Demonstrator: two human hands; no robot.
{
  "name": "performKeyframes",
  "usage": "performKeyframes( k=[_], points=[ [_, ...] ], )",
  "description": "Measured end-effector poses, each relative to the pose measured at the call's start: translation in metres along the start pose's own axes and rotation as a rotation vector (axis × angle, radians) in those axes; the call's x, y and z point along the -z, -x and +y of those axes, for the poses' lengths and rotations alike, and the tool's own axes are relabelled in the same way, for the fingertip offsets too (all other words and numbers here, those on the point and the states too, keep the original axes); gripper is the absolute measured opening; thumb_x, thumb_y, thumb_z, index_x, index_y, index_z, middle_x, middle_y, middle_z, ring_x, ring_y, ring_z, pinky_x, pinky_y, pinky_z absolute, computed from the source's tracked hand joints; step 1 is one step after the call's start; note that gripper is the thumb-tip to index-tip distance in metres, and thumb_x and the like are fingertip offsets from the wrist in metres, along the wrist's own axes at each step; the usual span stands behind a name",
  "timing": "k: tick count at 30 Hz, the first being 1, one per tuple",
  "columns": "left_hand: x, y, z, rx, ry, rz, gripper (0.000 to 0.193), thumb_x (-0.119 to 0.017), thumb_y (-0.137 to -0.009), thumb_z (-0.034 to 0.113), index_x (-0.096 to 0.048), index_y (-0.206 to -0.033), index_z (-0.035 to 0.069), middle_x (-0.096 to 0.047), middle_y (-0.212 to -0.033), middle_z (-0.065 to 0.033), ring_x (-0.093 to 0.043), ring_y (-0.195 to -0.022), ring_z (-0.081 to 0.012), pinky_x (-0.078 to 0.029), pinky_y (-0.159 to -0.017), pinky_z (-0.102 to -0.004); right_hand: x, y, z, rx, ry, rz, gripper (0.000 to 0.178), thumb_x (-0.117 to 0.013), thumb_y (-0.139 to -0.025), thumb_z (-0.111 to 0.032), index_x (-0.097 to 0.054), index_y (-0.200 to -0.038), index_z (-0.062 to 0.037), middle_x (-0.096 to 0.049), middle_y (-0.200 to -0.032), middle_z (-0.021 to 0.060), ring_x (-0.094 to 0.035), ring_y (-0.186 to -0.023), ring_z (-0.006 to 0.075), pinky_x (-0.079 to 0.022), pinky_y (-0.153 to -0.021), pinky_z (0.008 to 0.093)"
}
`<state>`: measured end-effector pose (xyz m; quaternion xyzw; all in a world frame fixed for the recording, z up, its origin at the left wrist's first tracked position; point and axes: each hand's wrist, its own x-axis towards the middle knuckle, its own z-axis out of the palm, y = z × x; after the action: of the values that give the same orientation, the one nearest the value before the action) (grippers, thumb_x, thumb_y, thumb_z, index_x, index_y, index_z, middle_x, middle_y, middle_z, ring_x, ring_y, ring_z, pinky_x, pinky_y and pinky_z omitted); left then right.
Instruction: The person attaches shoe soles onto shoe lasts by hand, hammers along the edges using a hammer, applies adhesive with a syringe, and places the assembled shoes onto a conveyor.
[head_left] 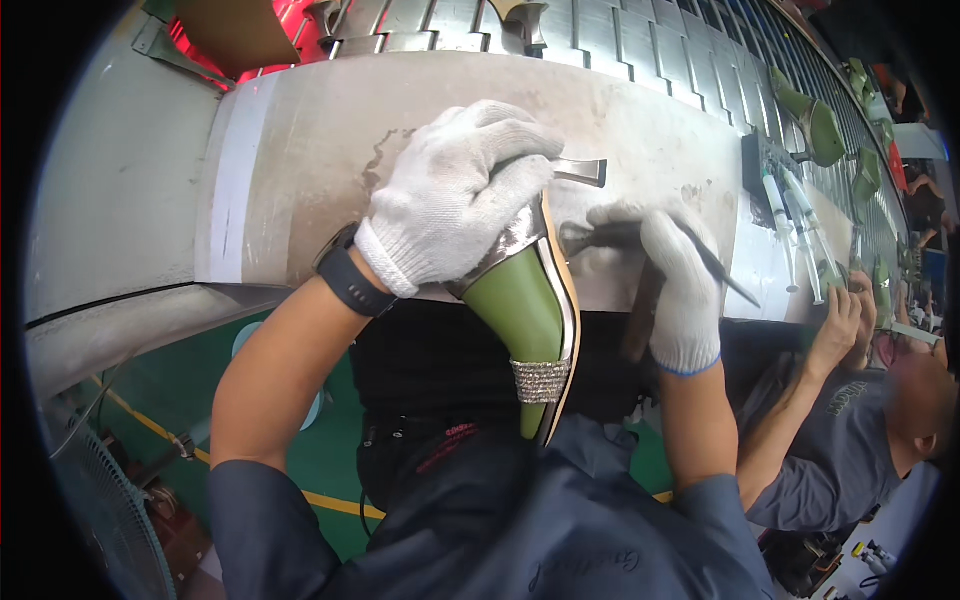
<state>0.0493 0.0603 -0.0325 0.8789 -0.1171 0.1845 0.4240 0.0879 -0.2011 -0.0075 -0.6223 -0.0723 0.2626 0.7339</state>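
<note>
Green-and-silver heeled shoe point(515, 302): heel end above worktable point(320, 120), toe end overhanging. Left gloved hand point(450, 200) grips its heel end; right gloved hand point(682, 270) closed round dark pointed tool point(730, 277), blurred. Syringes point(778, 215) beside black box point(757, 165); contents indiscernible.

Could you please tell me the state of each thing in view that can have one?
Left hand: gloved, closed around the green shoe
Green shoe: held, sole facing right
Right hand: gloved, closed around a tool
Tool: gripped, blurred, partly hidden
Watch: strapped on left wrist
Syringes: grouped together, fill level unclear
</note>
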Motion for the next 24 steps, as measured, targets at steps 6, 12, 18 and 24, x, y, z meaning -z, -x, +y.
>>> performKeyframes(
  k=[6, 12, 18, 24],
  points=[
    [0.0, 0.001, -0.003, 0.013, 0.027, -0.001, 0.025, -0.067, -0.103, 0.01, -0.079, -0.121, -0.004, -0.076, -0.123, -0.0218, -0.072, -0.118, -0.0375, -0.054, -0.108, -0.0465, 0.001, 0.0, -0.003, -0.023, -0.195, -0.03, 0.031, -0.064, -0.107, -0.015, -0.073, -0.12, 0.0113, -0.08, -0.113, 0.0252, -0.081, -0.102, 0.0343, -0.067, -0.091, 0.0426],
    [0.0, 0.002, -0.003, 0.049, 0.085, 0.018, 0.024, -0.069, -0.1, 0.01, -0.079, -0.118, -0.003, -0.075, -0.124, -0.0227, -0.072, -0.118, -0.0387, -0.055, -0.106, -0.0473, -0.003, -0.014, -0.031, -0.136, 0.21, -0.143, 0.037, -0.064, -0.104, -0.025, -0.068, -0.117, 0.0092, -0.077, -0.116, 0.0295, -0.08, -0.102, 0.041, -0.065, -0.095, 0.0489],
    [-0.003, -0.001, 0.0, 0.037, 0.061, 0.038, 0.023, -0.07, -0.098, 0.008, -0.079, -0.117, -0.002, -0.078, -0.119, -0.0209, -0.073, -0.115, -0.0393, -0.056, -0.104, -0.0476, -0.015, -0.04, -0.061, -0.176, 0.177, -0.249, 0.02, -0.076, -0.104, -0.011, -0.078, -0.116, 0.0051, -0.081, -0.102, 0.0129, -0.078, -0.089, 0.0207, -0.064, -0.08, 0.0327],
    [-0.002, -0.001, -0.003, 0.076, 0.073, 0.019, 0.023, -0.071, -0.099, 0.008, -0.08, -0.117, -0.002, -0.078, -0.118, -0.0207, -0.074, -0.115, -0.0388, -0.056, -0.103, -0.047, -0.022, -0.038, -0.065, -0.24, 0.272, -0.214, 0.019, -0.086, -0.098, -0.013, -0.08, -0.11, 0.0008, -0.081, -0.097, 0.0113, -0.076, -0.083, 0.0164, -0.061, -0.077, 0.0303]
  ],
)
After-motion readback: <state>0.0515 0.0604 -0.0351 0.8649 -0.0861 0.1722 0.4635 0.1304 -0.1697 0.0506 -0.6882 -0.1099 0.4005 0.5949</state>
